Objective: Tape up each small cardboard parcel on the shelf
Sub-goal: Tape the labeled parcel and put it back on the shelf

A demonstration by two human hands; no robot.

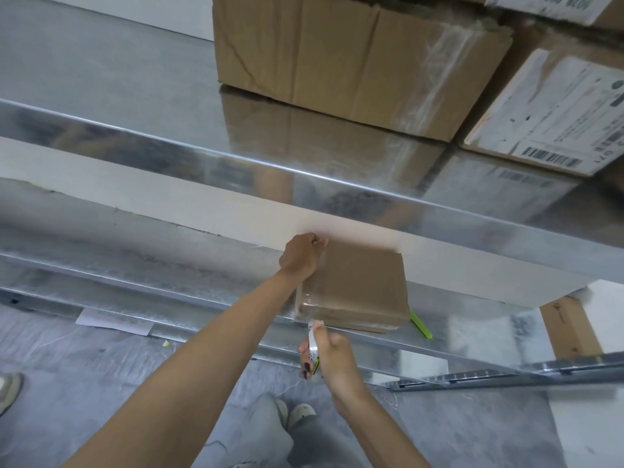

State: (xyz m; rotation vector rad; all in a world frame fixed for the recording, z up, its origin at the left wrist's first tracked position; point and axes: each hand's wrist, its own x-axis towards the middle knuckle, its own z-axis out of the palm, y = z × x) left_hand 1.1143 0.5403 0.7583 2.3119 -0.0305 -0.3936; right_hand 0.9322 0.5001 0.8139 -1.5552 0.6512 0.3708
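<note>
A small brown cardboard parcel (361, 288) lies on the lower metal shelf (169, 282), close to its front edge. Clear tape runs along the parcel's left side, from the far corner down to the near edge. My left hand (301, 255) has its fingers curled over the parcel's far left corner. My right hand (337, 361) hangs just below the parcel's near left corner and grips a white tape roll (312, 349) with black and yellow print. The tape stretches from the roll up to the parcel.
A green strip (421, 324) pokes out beside the parcel's near right corner. Large cardboard boxes (344, 59) and a labelled box (557, 109) stand on the upper shelf (304, 177). A sheet of paper (114, 320) lies on the floor at left; my feet (297, 413) are below.
</note>
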